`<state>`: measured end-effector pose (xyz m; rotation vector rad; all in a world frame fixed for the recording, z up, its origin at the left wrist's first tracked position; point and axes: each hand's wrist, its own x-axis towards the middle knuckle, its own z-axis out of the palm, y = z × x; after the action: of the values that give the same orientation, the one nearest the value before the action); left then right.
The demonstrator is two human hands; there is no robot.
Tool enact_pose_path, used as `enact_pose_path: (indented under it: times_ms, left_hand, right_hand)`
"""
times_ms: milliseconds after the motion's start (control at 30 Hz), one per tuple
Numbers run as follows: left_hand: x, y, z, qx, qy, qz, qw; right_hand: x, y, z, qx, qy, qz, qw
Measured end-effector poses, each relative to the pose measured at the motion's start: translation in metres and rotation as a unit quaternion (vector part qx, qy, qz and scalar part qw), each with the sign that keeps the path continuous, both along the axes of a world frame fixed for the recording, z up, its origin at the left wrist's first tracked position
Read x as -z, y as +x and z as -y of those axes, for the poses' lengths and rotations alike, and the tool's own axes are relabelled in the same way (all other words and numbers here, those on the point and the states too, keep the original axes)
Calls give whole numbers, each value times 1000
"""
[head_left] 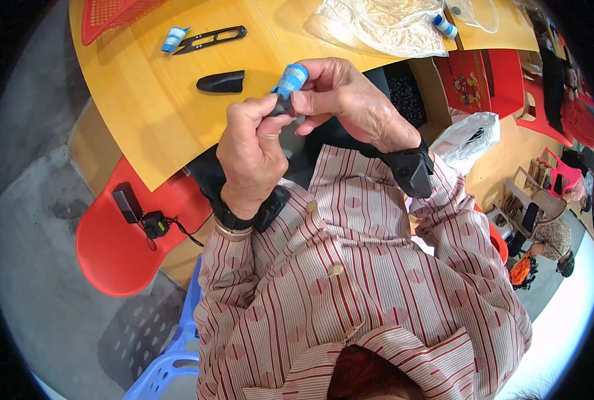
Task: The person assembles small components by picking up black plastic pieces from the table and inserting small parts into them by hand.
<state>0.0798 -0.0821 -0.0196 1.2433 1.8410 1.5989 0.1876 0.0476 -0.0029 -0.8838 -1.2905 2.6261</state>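
Both hands meet over the near edge of the yellow table (pixel 143 107). My right hand (pixel 360 103) is closed, its thumb and fingers pinching a small blue-and-white striped roll (pixel 290 81). From below, my left hand (pixel 251 143) pinches a small dark piece (pixel 283 107) at the roll's lower end; the fingers hide most of it. Left of the hands lies a black pointed sheath (pixel 222 82). Beyond it are black thread snips (pixel 207 42), with another striped roll (pixel 174 40) beside their tips. A third striped roll (pixel 445 26) rests at the far right.
A red basket (pixel 113 17) stands at the far left and a clear plastic bag (pixel 383 27) at the back. Below the table are a red stool (pixel 120 243) with black devices, an open carton (pixel 427 93) and a white bag (pixel 467 140). Another person (pixel 551 240) is at the right.
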Motion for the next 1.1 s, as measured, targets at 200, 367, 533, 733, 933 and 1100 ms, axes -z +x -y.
enact_pose_path:
  times_ms: [200, 367, 533, 733, 933, 1100]
  left_hand:
    - [7, 2, 1, 25, 7, -115, 993]
    - [11, 5, -4, -17, 25, -216, 976]
    - [4, 2, -11, -42, -22, -267, 962]
    - [3, 7, -11, -41, -109, -169, 979]
    - [2, 4, -12, -33, -117, -213, 969]
    - [5, 1, -14, -45, -91, -274, 956]
  right_hand:
    - [3, 6, 4, 20, -18, 13, 1000]
    - [8, 5, 6, 27, -18, 27, 999]
    - [6, -3, 9, 51, -12, 55, 997]
    - [12, -5, 11, 65, -18, 62, 996]
    - [5, -4, 12, 64, 22, 84, 994]
    - [4, -5, 13, 70, 34, 73, 994]
